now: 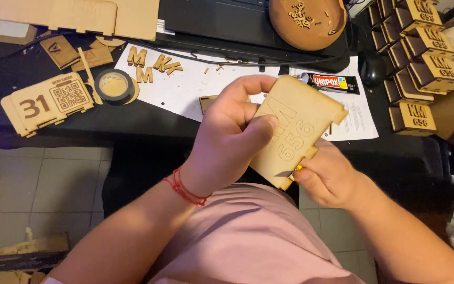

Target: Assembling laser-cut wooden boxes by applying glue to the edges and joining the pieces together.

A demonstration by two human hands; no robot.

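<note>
A wooden panel (295, 129) is clamped in the left hand (232, 142); a small blade (289, 172) is pinched by the right hand (328, 176). Wooden scraps (301, 14) are held in a brown bowl (327, 32) at the dark table's (6, 68) far edge.

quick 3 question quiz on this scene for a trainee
1. True or false: the left hand grips the wooden panel.
2. What lies on the paper sheet right of the panel? A) glue tube B) scissors C) pen
3. What does the right hand press against the panel's lower edge?

Key: 1 true. 2 A, the glue tube. 3 a small blade with a yellow part; its exact kind is unclear.
</note>
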